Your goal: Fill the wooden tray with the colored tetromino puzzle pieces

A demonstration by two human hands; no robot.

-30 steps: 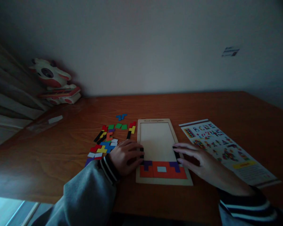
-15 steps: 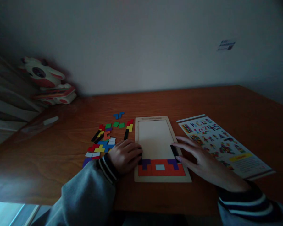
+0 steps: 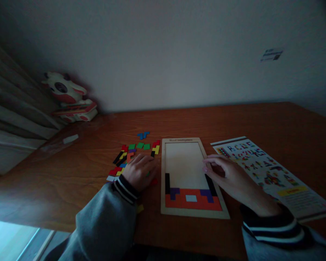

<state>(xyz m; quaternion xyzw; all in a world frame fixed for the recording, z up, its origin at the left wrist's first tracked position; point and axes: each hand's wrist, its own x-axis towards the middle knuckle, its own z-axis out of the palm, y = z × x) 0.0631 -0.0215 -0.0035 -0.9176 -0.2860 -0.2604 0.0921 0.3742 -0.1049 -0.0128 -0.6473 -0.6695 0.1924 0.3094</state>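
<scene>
Head view: wooden puzzle tray (image 3: 183, 159) lies before me, part-filled. My right hand (image 3: 230, 175), fingertips slightly apart by the tray's right rim, could skew the black bar (image 3: 211, 186) there if nudged inward. My left hand (image 3: 138, 173) covers loose pieces (image 3: 130, 156); grip, I cannot tell.

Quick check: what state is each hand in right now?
Left hand: fingers bent over the loose pieces; whether it holds one can't be told.
Right hand: loosely open by the board's right rim, no piece visible in it.

Tray (image 3: 195, 214): "Wood Intelligence", sheet (image 3: 271, 177): "CDE"
</scene>
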